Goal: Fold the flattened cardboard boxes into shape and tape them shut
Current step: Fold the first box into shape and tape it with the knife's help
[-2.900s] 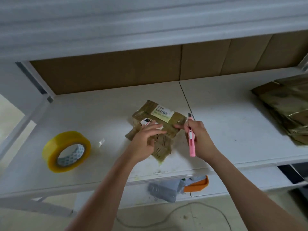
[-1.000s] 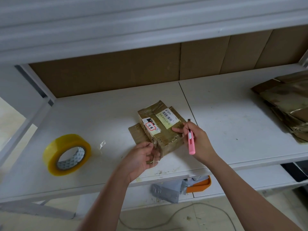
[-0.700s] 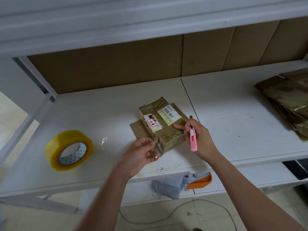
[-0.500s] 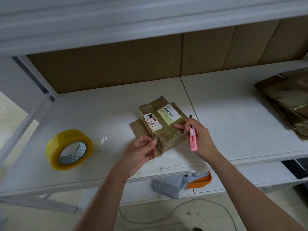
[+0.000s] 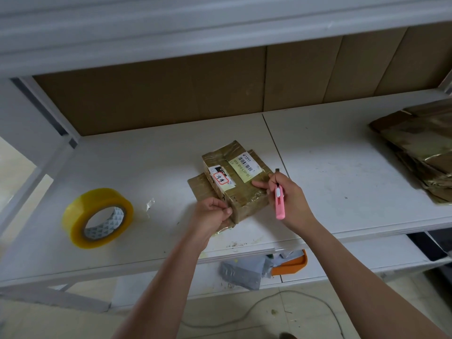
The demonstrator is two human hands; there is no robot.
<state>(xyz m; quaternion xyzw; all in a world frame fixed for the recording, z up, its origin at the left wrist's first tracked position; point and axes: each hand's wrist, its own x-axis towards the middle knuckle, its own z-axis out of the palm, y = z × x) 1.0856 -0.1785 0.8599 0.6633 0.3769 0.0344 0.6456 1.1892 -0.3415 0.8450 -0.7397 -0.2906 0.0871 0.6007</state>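
Left hand (image 5: 212,214) seemingly pinching, fingers curled; right hand (image 5: 288,197) gripping, forefinger extended.

1. Packing or storeroom workspace, not a home room.
2. White metal rack (image 5: 44,123) with a shelf overhead and a scuffed white tabletop (image 5: 330,167).
3. Cardboard sheets (image 5: 171,99) line the back.
4. Tape roll (image 5: 97,217), labelled taped box (image 5: 236,178), pile of flattened boxes (image 5: 420,148).
5. Lower shelf (image 5: 342,263) holds grey mailers (image 5: 242,274); cable (image 5: 269,311) on tiled floor.

Flattened cardboard stack (image 5: 423,148) cut off at right edge
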